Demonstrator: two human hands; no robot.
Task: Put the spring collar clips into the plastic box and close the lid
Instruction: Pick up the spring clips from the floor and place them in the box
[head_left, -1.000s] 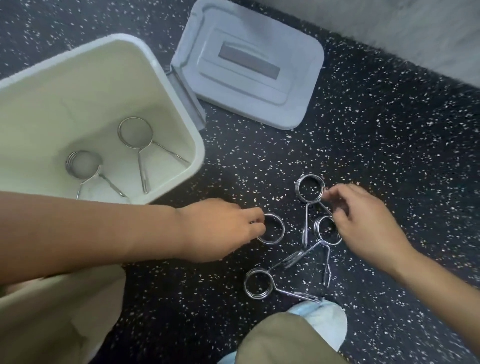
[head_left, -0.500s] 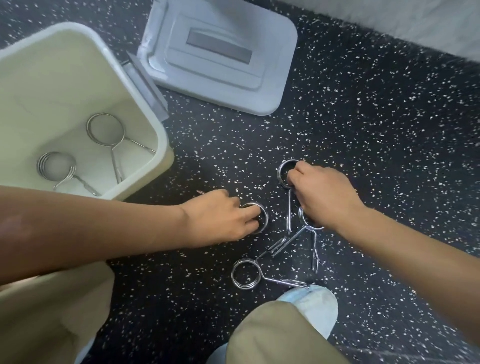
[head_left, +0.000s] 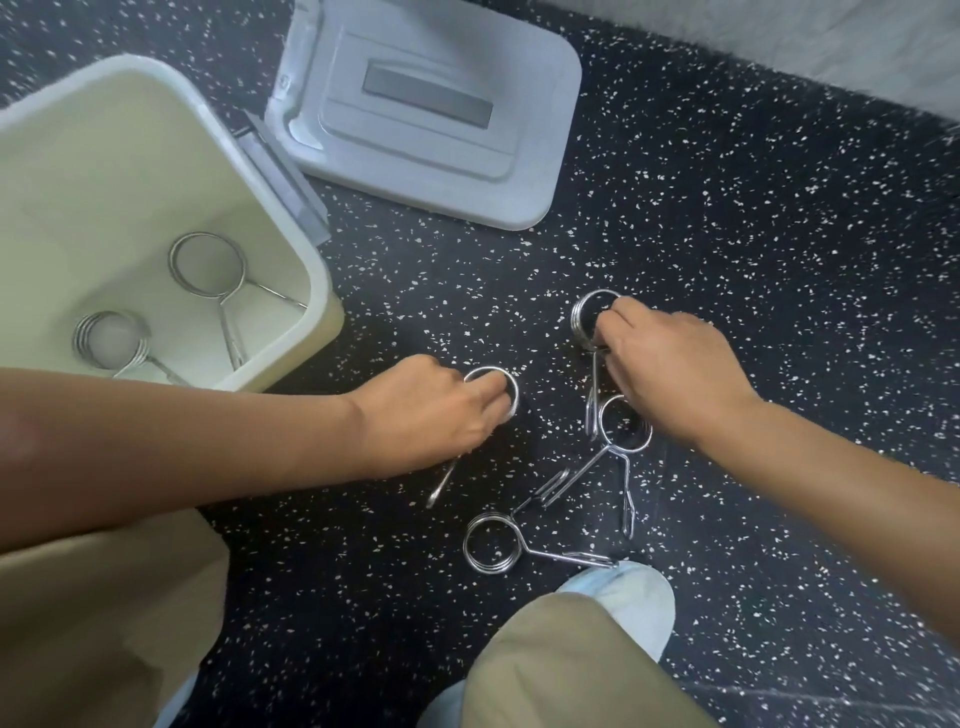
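Both hands gripping spring collar clips on speckled floor; box open, lid off.

Speckled dark floor (head_left: 727, 260) fills the view. Cream plastic box (head_left: 291, 244) at 10 o'clock, open, holds two clips: a wide-ring clip (head_left: 208, 265) and a coiled clip (head_left: 111, 340) nearer the camera. Grey lid (head_left: 431, 109) lies flat at 12 o'clock, just beside the box. Left hand (head_left: 431, 410), centre, fingers closed on the ring of a left clip (head_left: 506, 387); its handle pokes out below the wrist. Right hand (head_left: 670, 364) at 3 o'clock pinches the coil of a far clip (head_left: 584, 314). Two loose clips lie between hands and knees: middle clip (head_left: 623, 431), near clip (head_left: 491, 543) at 6 o'clock, handles crossing.
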